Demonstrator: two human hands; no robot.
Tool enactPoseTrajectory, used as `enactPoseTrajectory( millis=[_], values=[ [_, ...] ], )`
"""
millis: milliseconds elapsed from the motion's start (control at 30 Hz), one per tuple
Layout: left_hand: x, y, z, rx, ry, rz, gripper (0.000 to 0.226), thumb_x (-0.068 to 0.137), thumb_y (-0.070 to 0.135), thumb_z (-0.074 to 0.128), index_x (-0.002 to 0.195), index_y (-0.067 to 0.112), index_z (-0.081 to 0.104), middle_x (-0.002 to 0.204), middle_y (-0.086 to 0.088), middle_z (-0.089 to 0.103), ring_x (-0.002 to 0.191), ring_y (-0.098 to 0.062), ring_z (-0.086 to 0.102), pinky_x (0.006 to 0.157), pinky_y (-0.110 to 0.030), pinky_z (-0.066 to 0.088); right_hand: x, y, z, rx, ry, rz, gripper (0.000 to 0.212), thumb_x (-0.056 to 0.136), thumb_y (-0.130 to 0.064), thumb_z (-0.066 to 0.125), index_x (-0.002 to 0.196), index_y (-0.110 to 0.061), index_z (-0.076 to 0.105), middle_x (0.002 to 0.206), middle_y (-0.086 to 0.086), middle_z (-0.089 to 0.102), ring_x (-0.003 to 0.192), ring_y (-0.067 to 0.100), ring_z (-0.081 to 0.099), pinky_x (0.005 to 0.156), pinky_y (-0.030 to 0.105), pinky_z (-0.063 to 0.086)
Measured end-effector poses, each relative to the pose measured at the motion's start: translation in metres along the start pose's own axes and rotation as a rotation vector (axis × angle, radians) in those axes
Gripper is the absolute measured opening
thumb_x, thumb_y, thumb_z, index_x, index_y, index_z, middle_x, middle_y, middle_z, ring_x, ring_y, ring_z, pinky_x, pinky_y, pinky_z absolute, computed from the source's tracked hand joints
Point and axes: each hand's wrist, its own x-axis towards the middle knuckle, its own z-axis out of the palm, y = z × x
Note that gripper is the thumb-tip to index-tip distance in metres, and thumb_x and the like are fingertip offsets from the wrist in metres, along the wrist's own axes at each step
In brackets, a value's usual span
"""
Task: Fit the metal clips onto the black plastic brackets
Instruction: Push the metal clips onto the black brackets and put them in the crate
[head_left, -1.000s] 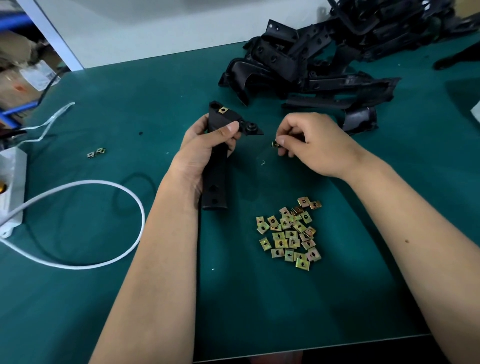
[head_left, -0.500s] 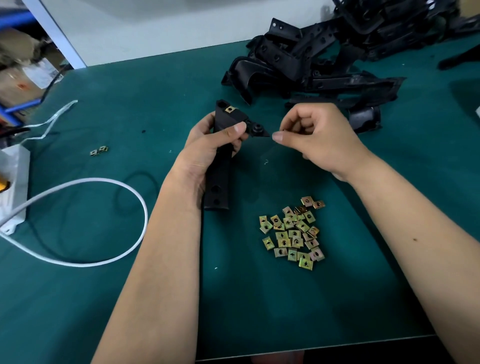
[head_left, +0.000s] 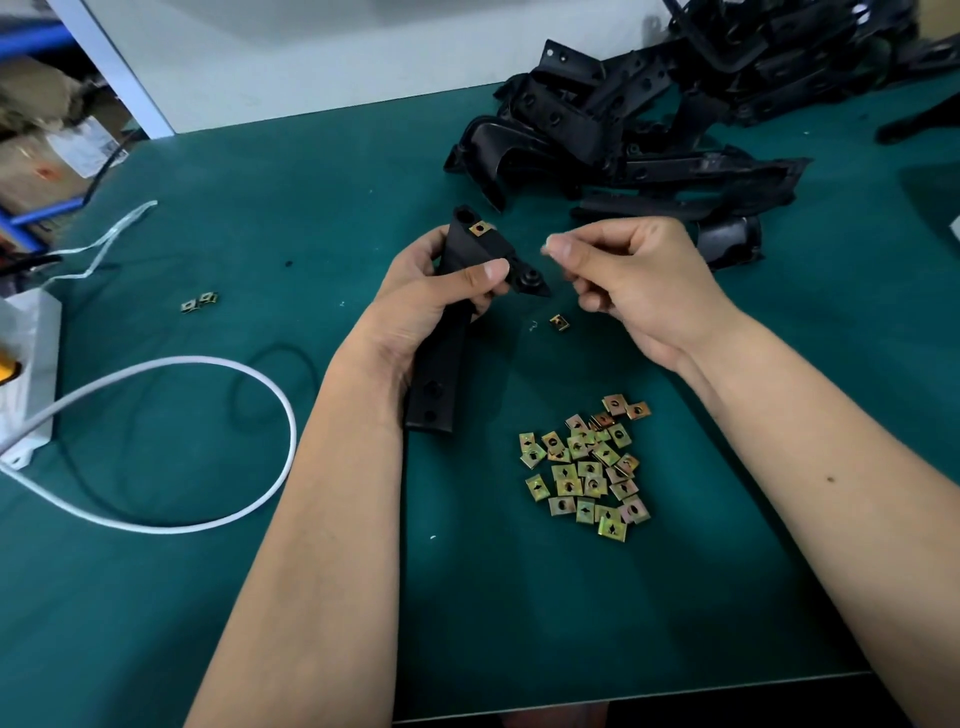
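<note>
We see the left hand (head_left: 441, 296) gripping a black bracket (head_left: 447, 332), its fingers curled round the upper half and the thumb pressed across the front; the bracket's long axis runs from near us, low and slightly left, up and away to its far end, tilted a little to the right; its near end, with two round holes, hangs just above the green surface (head_left: 208, 597) or rests on it, we cannot tell which; a short arm with a round boss sticks out to the right from under the thumb, pointing at the right hand (head_left: 639, 286). One metal clip (head_left: 480, 228) already sits on the bracket's far end, its hole facing up. The right hand is held just beside that arm, apart from it, its fingers curled with thumb and forefinger pressed together at the tip; the tips are blurred and we cannot tell whether they pinch anything. A single loose clip (head_left: 558, 322) lies on the surface below the gap between the two hands; a heap of clips (head_left: 587, 467) lies nearer to us, between the forearms. A pile of black brackets (head_left: 649, 119) fills the far right, behind the right hand. To the left lie two stray clips (head_left: 200, 301), a looping white cable (head_left: 218, 441) and a white power strip (head_left: 28, 374) at the edge.
</note>
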Motion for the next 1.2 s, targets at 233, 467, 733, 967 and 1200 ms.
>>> enactPoseTrajectory(
  millis=[233, 467, 733, 967, 1200],
  values=[
    [-0.0017, 0.0019, 0.0011, 0.120, -0.002, 0.024, 0.061, 0.068, 0.017, 0.082, 0.124, 0.007, 0.060, 0.081, 0.000, 0.073, 0.066, -0.008, 0.065, 0.063, -0.018, 0.051, -0.0022, -0.0050, 0.0019, 0.090, -0.121, -0.005, 0.026, 0.102, 0.005, 0.055, 0.114, -0.005, 0.075, 0.097, 0.010, 0.071, 0.086, 0.011, 0.065, 0.076, 0.021, 0.055],
    [0.0004, 0.0007, 0.0005, 0.170, -0.055, 0.052, 0.058, 0.070, 0.009, 0.085, 0.123, 0.007, 0.060, 0.083, 0.005, 0.074, 0.070, -0.008, 0.067, 0.065, -0.018, 0.053, -0.0035, -0.0039, 0.0065, 0.046, -0.040, -0.043, 0.013, 0.099, -0.009, 0.067, 0.095, -0.010, 0.079, 0.077, 0.001, 0.068, 0.069, 0.010, 0.059, 0.058, 0.021, 0.049],
    [0.0026, -0.0019, -0.0002, 0.175, -0.105, 0.038, 0.047, 0.075, 0.010, 0.078, 0.119, 0.009, 0.061, 0.078, 0.002, 0.071, 0.069, -0.011, 0.064, 0.064, -0.021, 0.052, -0.0039, -0.0066, 0.0045, 0.032, -0.036, 0.068, 0.020, 0.099, -0.015, 0.068, 0.084, -0.005, 0.076, 0.065, -0.001, 0.061, 0.057, 0.010, 0.051, 0.046, 0.020, 0.038],
    [0.0042, -0.0031, -0.0009, 0.195, -0.094, 0.042, 0.046, 0.075, 0.012, 0.078, 0.118, 0.011, 0.062, 0.081, 0.003, 0.072, 0.071, -0.011, 0.065, 0.070, -0.024, 0.053, -0.0030, -0.0046, 0.0076, -0.014, -0.055, 0.086, 0.018, 0.098, -0.011, 0.068, 0.083, -0.001, 0.071, 0.077, 0.014, 0.056, 0.059, 0.012, 0.049, 0.046, 0.021, 0.034],
    [0.0036, -0.0028, -0.0014, 0.203, -0.098, 0.046, 0.048, 0.076, 0.012, 0.078, 0.121, 0.011, 0.061, 0.079, 0.003, 0.072, 0.070, -0.011, 0.065, 0.068, -0.022, 0.053, -0.0018, -0.0016, 0.0073, -0.006, -0.086, 0.080, 0.020, 0.098, -0.010, 0.067, 0.079, -0.005, 0.072, 0.068, 0.004, 0.059, 0.059, 0.010, 0.049, 0.044, 0.019, 0.033]
  ],
)
